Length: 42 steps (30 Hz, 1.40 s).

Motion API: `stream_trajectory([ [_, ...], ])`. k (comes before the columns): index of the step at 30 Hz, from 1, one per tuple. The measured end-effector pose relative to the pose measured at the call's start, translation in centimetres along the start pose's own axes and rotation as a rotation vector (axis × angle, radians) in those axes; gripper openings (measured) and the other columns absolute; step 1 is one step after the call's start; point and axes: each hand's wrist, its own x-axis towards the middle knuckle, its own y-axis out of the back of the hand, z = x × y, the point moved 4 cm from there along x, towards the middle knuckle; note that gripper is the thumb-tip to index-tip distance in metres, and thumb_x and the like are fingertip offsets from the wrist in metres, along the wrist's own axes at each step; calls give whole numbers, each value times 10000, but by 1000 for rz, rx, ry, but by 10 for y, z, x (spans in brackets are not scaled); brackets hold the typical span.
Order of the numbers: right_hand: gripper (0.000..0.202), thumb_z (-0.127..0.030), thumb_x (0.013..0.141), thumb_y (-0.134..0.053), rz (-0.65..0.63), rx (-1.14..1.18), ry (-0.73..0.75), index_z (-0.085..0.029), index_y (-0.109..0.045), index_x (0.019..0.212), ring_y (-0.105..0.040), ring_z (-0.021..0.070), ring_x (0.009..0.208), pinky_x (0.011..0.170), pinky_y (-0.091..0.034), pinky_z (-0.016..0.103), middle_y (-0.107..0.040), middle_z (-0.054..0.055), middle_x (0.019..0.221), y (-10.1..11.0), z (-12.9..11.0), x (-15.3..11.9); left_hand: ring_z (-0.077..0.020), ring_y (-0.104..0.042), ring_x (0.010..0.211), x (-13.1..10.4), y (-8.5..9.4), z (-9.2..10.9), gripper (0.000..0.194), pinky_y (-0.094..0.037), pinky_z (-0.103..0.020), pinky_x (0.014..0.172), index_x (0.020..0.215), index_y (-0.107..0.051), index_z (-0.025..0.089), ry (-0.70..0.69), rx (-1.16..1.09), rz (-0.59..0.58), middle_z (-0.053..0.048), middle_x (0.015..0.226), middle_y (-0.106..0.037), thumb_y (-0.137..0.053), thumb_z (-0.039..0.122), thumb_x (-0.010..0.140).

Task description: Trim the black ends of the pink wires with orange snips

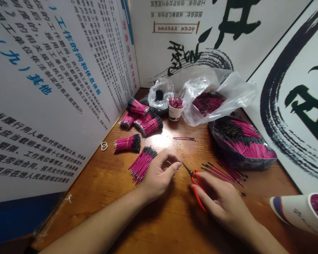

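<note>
My left hand [161, 171] is closed in a pinch, thumb against forefinger. Something thin and small shows at its fingertips, too small to make out. Small scissors [197, 185] with orange-red handles are in my right hand [222, 197]; their dark narrow tips point up-left, close to the left fingertips. Beside the left hand lies a loose pile of magenta wires [141, 164] with black ends, partly hidden by that hand. Several loose wires [219, 173] are scattered beyond the right hand. A few more wires [184, 138] lie ahead in the middle of the wooden table [137, 218].
Banded wire bundles [145, 120] are stacked at back left, with another bundle [127, 144] nearer. A paper cup [175, 113] of wires stands behind. Open plastic bags [243, 158] of wires sit right. Another cup [291, 210] tilts at the right edge. Printed panels [55, 88] wall the table.
</note>
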Motion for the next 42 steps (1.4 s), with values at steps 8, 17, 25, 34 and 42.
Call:
stream_trajectory([
  [8,181,-308,946,-486,-9,12,8,-183,-609,991,-634,151,580,561,-485,244,-705,37,733,-1,1,0,-125,-528,740,0,0,-1,71,-417,-235,664,829,-570,169,4,-1,-9,-8,784,-572,-592,229,860],
  [17,185,-309,946,-485,-16,23,7,-184,-615,989,-638,150,582,568,-489,236,-706,40,733,-2,1,0,-133,-530,749,0,-1,0,72,-414,-232,653,814,-578,170,-13,11,-4,-14,789,-572,-597,228,851],
  [25,201,-308,948,-503,24,32,29,-171,-627,1027,-658,150,596,575,-503,229,-731,48,776,1,1,1,-132,-535,763,1,1,0,49,-416,-232,667,828,-592,171,-41,31,-11,-16,816,-572,-594,209,857],
  [34,184,-289,953,-491,34,18,32,-174,-622,1010,-668,158,608,576,-497,236,-730,46,775,3,1,0,-139,-544,782,0,1,2,49,-418,-238,681,822,-592,168,-41,51,-16,-22,821,-585,-591,198,860],
  [42,176,-300,940,-510,46,37,14,-179,-617,1010,-618,132,556,538,-465,224,-684,11,703,3,0,0,-141,-552,809,0,1,1,52,-423,-242,704,844,-588,167,-49,53,-19,-27,853,-595,-580,211,870],
])
